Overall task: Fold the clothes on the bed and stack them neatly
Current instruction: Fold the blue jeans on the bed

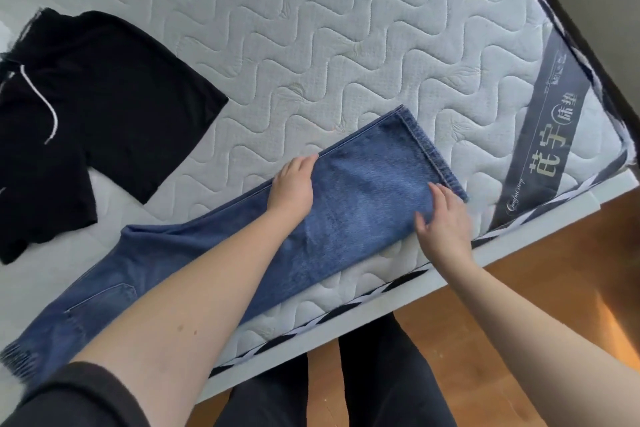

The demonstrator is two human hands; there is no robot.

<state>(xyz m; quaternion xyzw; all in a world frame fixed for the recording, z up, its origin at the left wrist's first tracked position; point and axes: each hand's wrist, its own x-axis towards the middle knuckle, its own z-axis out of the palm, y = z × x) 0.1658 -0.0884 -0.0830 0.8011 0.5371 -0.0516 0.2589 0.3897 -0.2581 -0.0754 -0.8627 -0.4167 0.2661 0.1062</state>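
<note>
While both hands, left hand (292,185) and right hand (441,218), press flat-fingered on the jeans (349,215), legs may shift misaligned near the bed (346,45) edge.

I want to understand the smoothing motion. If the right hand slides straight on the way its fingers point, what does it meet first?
Likely the jeans' hem: the right hand lies flat on the denim, fingers pointing toward it.
</note>
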